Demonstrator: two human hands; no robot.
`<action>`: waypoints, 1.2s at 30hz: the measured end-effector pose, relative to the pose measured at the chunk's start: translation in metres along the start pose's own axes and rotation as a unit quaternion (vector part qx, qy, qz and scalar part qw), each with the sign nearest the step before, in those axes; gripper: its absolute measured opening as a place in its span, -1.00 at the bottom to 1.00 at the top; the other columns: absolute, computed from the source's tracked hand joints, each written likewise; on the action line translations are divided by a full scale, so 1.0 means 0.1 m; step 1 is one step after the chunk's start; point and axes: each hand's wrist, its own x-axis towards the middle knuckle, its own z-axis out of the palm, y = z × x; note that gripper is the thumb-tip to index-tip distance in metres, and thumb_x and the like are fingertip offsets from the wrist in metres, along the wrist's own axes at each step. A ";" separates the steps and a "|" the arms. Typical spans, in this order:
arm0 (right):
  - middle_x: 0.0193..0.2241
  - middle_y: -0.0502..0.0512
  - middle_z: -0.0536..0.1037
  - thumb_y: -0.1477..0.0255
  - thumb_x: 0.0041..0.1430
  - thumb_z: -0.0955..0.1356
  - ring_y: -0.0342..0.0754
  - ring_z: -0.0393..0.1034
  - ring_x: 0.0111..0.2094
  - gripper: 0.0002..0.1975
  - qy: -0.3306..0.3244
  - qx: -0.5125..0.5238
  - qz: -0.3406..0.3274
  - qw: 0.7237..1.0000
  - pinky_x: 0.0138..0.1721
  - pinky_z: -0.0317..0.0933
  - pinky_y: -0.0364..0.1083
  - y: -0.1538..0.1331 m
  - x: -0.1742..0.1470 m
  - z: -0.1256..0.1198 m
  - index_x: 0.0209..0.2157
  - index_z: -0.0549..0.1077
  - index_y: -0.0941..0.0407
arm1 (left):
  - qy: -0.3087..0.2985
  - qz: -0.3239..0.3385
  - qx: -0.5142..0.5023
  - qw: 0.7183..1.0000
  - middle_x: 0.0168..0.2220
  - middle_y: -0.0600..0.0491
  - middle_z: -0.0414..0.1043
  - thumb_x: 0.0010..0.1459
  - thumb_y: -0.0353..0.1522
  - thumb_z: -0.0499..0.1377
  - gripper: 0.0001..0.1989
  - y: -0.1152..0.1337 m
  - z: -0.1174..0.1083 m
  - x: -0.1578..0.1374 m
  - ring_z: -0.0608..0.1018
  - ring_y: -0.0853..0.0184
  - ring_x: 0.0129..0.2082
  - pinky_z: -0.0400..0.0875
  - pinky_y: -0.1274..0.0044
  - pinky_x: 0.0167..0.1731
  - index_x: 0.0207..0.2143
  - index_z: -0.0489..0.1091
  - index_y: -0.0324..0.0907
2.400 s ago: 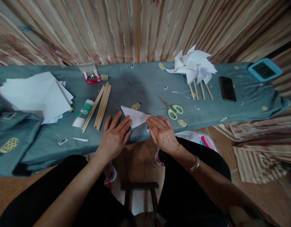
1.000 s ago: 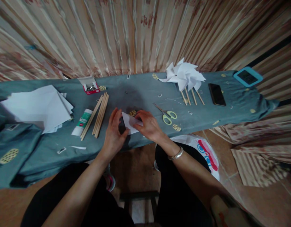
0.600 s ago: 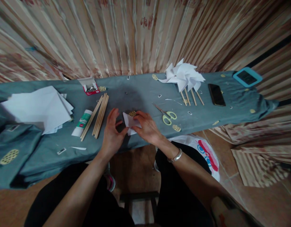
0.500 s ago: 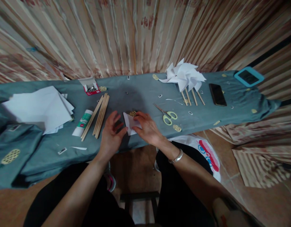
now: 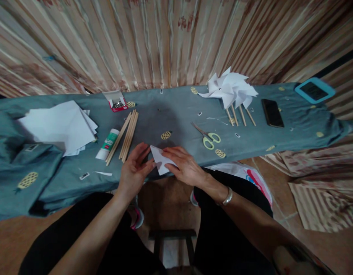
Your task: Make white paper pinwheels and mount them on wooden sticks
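Observation:
A small folded piece of white paper [image 5: 160,162], pointed at its top left, is at the near edge of the cloth-covered table. My right hand [image 5: 187,168] grips it from the right, fingers over the top and thumb below. At its left edge is my left hand [image 5: 136,170], fingers curved and apart from the thumb; the thumb tip is close to the paper, and whether it touches I cannot tell. Scissors with light green handles [image 5: 210,140] lie to the right. Wooden sticks [image 5: 129,135] and a glue stick [image 5: 108,144] lie to the left.
A stack of white paper [image 5: 58,126] lies at the left. Behind the sticks stands an open red box of small metal pieces [image 5: 118,105]. White paper pinwheels [image 5: 232,89] on sticks, a phone [image 5: 273,113] and a blue-framed device [image 5: 315,91] lie at the right. A pleated curtain [image 5: 153,46] hangs behind.
The folded paper has come closer to me and turned a little, with my right hand on it. My left hand has moved in toward its left edge. The view has shifted slightly.

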 end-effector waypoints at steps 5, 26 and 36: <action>0.13 0.26 0.44 0.37 0.28 0.31 0.12 0.29 0.15 -0.55 0.001 0.026 0.036 0.999 0.16 0.24 0.19 -0.05 -0.04 0.00 0.18 0.32 0.13 | 0.018 -0.009 -0.004 1.000 0.25 -0.13 0.25 -0.23 -0.37 0.44 -0.28 -0.02 0.02 0.03 0.53 0.19 0.02 0.52 0.41 -0.10 0.05 0.32 -0.11; -0.10 0.24 0.62 0.36 0.31 0.25 0.13 0.49 -0.03 -0.70 0.164 -0.131 0.254 0.944 0.07 0.29 0.10 0.49 -0.16 -0.85 -0.13 0.58 0.14 | 0.000 -0.104 -0.123 0.987 -0.46 0.00 0.60 -0.33 -0.21 0.50 -0.65 0.19 0.41 0.34 0.63 0.22 -0.39 0.54 0.45 -0.35 -0.48 0.56 -0.21; -0.02 0.34 0.56 0.39 0.25 0.31 0.20 0.45 -0.03 -0.64 0.072 -0.254 0.248 0.932 0.01 0.32 0.14 0.58 -0.36 -0.85 0.04 0.47 0.20 | 0.005 -0.076 -0.138 0.987 -0.36 0.06 0.63 -0.13 -0.29 0.41 -0.78 0.17 0.54 0.56 0.64 0.22 -0.24 0.55 0.44 -0.25 -0.38 0.55 -0.16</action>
